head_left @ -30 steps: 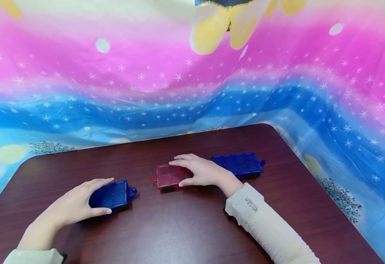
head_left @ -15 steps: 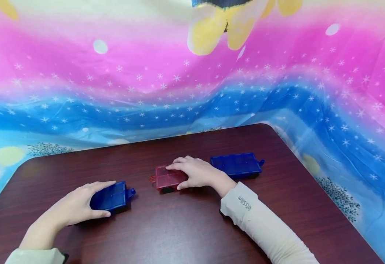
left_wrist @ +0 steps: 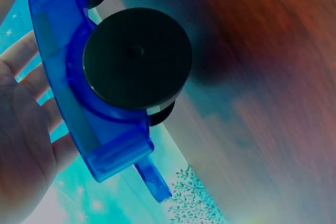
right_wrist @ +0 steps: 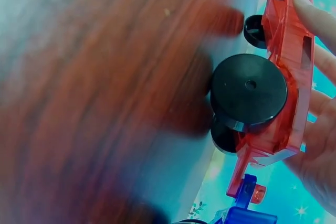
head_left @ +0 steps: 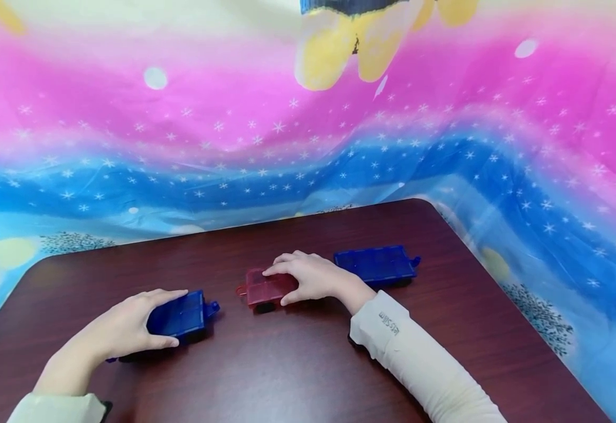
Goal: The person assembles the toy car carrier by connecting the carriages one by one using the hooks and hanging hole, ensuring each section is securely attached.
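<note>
My left hand (head_left: 123, 326) grips a translucent blue toy wagon (head_left: 181, 314) across its top, thumb on the near side, fingers on the far side. In the left wrist view its black wheel (left_wrist: 139, 59) and blue end hook (left_wrist: 153, 182) show. My right hand (head_left: 313, 276) holds a translucent red toy wagon (head_left: 265, 288) the same way, covering its right part. The red wagon's loop (head_left: 241, 291) faces the left wagon's hook (head_left: 212, 308) across a small gap. Behind the right hand stands a second blue wagon (head_left: 376, 264), its coupling (right_wrist: 245, 195) joined to the red wagon's rear.
All the wagons stand on a dark brown wooden table (head_left: 297, 364) with rounded far corners. A pink, blue and white snowflake-printed cloth (head_left: 234, 129) hangs behind the table and along its right side.
The gap between the left blue wagon's hook and the red wagon's loop has narrowed slightly. My right hand has shifted a little left on the red wagon. The view has drifted slightly.
</note>
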Demonstrator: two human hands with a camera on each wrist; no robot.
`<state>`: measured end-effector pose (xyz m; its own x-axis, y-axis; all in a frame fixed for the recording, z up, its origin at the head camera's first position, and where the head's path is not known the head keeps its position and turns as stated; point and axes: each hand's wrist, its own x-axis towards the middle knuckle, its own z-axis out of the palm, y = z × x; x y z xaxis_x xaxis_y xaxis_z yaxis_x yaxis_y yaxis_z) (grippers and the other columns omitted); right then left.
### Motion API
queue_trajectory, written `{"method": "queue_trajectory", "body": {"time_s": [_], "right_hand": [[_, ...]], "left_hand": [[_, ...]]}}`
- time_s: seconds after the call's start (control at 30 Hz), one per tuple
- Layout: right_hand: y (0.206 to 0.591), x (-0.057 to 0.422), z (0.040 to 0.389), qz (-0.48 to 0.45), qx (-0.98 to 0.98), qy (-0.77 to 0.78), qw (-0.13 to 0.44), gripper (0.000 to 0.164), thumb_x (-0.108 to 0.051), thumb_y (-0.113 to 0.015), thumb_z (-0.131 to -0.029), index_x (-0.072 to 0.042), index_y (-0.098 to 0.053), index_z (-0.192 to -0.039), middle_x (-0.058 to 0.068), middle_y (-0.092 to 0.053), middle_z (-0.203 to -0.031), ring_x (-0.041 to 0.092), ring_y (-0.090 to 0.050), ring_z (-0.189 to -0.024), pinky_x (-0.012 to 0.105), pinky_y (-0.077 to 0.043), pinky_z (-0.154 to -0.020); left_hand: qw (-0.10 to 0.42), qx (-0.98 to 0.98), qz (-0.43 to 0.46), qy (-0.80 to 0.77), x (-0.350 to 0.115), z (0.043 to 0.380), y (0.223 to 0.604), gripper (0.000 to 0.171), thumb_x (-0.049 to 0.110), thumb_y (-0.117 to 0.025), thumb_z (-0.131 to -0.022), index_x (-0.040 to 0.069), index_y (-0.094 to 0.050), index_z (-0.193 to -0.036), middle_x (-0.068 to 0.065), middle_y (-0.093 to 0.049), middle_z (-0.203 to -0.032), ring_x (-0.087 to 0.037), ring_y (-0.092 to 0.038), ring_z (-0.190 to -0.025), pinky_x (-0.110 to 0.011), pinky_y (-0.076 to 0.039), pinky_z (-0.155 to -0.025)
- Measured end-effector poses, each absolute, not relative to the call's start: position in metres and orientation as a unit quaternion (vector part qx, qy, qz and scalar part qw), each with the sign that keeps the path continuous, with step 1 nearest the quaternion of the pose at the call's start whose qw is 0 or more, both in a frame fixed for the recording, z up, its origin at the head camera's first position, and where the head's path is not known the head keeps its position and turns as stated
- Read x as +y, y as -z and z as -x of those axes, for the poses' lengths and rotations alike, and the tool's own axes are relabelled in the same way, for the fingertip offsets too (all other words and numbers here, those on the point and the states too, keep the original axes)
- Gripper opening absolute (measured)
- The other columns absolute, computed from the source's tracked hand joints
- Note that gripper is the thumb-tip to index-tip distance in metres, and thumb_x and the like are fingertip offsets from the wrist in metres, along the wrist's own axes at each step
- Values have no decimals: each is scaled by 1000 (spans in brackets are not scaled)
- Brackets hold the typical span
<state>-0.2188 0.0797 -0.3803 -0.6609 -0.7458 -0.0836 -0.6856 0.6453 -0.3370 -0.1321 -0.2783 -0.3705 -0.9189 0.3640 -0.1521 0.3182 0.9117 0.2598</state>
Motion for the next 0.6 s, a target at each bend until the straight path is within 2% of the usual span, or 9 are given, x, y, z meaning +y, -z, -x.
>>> {"method": "queue_trajectory", "body": {"time_s": [0.6], "right_hand": [[380, 88, 222, 397, 889, 195, 121, 66, -40, -76, -87, -29, -50, -146, 0, -46, -151, 21, -45, -137, 46, -45, -109]], "left_hand": [[88, 972, -194, -102, -256, 147, 366, 88, 57, -82, -72, 18, -52, -144, -20, -58, -137, -44, -56, -121, -61, -52, -89]]}}
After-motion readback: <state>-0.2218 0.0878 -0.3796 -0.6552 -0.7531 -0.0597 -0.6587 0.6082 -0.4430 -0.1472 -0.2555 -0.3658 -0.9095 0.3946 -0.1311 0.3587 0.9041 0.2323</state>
